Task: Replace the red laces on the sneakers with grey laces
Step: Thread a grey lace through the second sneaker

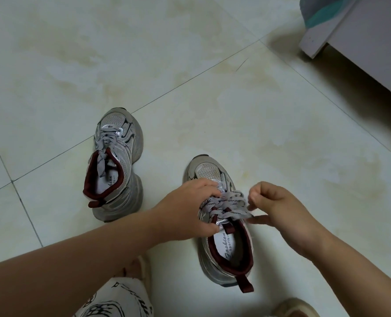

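Both hands (187,209) (279,211) pinch grey laces (231,202) on the maroon-lined silver sneaker (226,243).

Two hands work the grey laces (226,203) of a sneaker (224,236) on a tiled floor (190,76): the left hand (185,211) grips its side, the right hand (279,209) pinches a lace. A second laced sneaker (117,165) stands left of it, apart.

Open tiled floor (190,65) lay from 9 to 1 o'clock. A cabinet (373,49) blocked 2 o'clock. The second sneaker (116,165) stood at 10 o'clock, a clear lane beside it.
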A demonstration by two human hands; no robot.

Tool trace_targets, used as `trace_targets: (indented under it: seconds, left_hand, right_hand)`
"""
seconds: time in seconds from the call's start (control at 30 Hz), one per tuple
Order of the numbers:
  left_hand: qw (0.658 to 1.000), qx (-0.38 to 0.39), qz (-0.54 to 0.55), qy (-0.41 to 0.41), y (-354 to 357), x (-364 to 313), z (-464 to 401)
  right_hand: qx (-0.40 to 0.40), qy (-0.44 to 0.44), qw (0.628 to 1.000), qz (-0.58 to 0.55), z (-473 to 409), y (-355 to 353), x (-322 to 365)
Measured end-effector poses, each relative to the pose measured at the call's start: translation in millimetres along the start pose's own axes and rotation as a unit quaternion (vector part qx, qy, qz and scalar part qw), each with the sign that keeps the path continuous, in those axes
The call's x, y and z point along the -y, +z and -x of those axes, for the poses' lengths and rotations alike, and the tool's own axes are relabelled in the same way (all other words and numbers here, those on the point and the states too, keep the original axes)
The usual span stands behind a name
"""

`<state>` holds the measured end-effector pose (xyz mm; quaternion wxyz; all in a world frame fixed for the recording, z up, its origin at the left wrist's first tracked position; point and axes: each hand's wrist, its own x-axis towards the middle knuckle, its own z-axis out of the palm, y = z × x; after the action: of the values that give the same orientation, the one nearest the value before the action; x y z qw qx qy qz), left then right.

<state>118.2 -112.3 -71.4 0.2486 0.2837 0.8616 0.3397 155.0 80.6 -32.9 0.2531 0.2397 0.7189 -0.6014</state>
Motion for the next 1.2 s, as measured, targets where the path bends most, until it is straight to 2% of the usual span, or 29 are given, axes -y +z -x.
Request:
trace_targets:
  seconds: [0.07, 0.1, 0.13, 0.2, 0.23, 0.27, 0.3, 0.37, 0.4, 0.43, 0.47, 0.53, 0.63, 0.7, 0.83, 0.93, 0.97, 1.07, 1.13, 1.2]
  left_hand:
    - [1.0, 0.008, 0.0, -0.004, -1, -2, -1]
    - [1.0, 0.011, 0.002, -0.004, -2, -3, -2]
    - [1.0, 0.013, 0.007, -0.004, -2, -4, -3]
    - [1.0, 0.011, 0.01, -0.002, -3, -4, -4]
    - [1.0, 0.01, 0.008, 0.0, -2, -4, -4]
    - [1.0, 0.009, 0.005, 0.0, -2, -4, -4]
    - [1.0, 0.01, 0.003, 0.0, -2, -4, -4]
    - [1.0, 0.009, 0.003, -0.002, -2, -4, -3]
    - [1.0, 0.009, 0.003, -0.004, -2, -4, -3]
    - [1.0, 0.008, 0.0, -0.005, -1, -3, -2]
    - [1.0, 0.008, -0.007, -0.007, -1, -3, -2]
    - [1.0, 0.015, -0.023, -0.009, -1, -3, -4]
    - [0.999, 0.025, -0.032, -0.014, -3, -5, -6]
    - [0.999, 0.025, -0.031, -0.015, -3, -7, -4]
    - [0.999, 0.026, -0.041, -0.021, -4, -9, -2]
    - [0.998, 0.027, -0.052, -0.032, -5, -12, -2]
    - [0.999, 0.014, -0.038, -0.036, -6, -14, -1]
    - [0.999, -0.049, -0.017, -0.016, -6, -21, 6]
    - [0.996, -0.084, -0.037, 0.008, -4, -25, 8]
    - [0.993, -0.094, -0.07, -0.003, -3, -28, 6]
  right_hand:
    - [-0.014, -0.046, 0.988, 0.15, -3, 6, 14]
    - [-0.016, -0.076, 0.969, 0.234, -4, 10, 22]
    - [-0.018, -0.098, 0.94, 0.327, -6, 14, 28]
    - [-0.015, -0.133, 0.848, 0.512, -9, 25, 32]
    - [-0.008, -0.14, 0.816, 0.561, -11, 29, 34]
    - [0.005, -0.138, 0.81, 0.57, -13, 29, 34]
    - [0.019, -0.128, 0.84, 0.526, -15, 28, 33]
    - [0.042, -0.072, 0.948, 0.308, -13, 19, 31]
    - [0.043, -0.054, 0.981, 0.181, -11, 13, 30]
    - [0.039, -0.038, 0.995, 0.083, -9, 8, 27]
    - [0.033, -0.022, 0.999, 0.028, -6, 4, 24]
    - [0.027, -0.002, 0.999, 0.021, -4, 4, 17]
    - [0.04, -0.016, 0.985, 0.167, -6, 11, 17]
    - [0.055, -0.043, 0.978, 0.198, -7, 15, 22]
    - [0.031, -0.033, 0.998, 0.04, -7, 9, 19]
    - [0.033, 0.007, 0.998, -0.058, -4, 9, 8]
    - [0.032, 0.015, 0.998, -0.056, -5, 9, 6]
    - [0.005, 0.005, 0.999, 0.05, -12, 8, 5]
    - [-0.012, -0.006, 0.997, 0.081, -17, 7, 7]
    - [-0.018, -0.017, 0.995, 0.093, -20, 9, 9]
